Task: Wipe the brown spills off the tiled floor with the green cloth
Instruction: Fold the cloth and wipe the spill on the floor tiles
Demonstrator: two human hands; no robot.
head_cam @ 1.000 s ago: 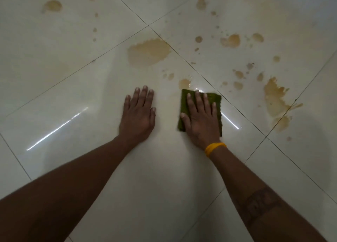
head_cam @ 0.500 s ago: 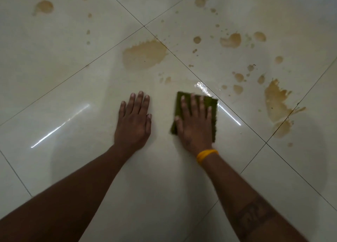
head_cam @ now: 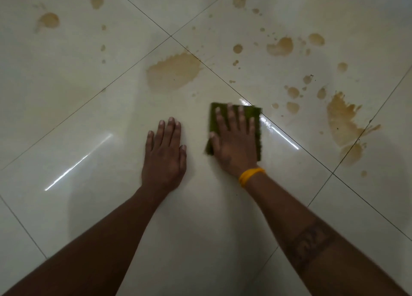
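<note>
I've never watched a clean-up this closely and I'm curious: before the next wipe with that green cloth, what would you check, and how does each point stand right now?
1. Cloth under the wiping hand: ok. The right hand presses flat on the green cloth.
2. Cloth lying flat on the tiled floor: ok, its far edge and right side show spread out.
3. Support: ok. The left hand rests flat on a bare part of the tile.
4. Nearest target: ok. The large brown spill lies just beyond the cloth, untouched.
5. Other spills: not ok. The splash to the right and many drops remain.
6. Cloth's underside clean enough: cannot tell, it is hidden.
</note>
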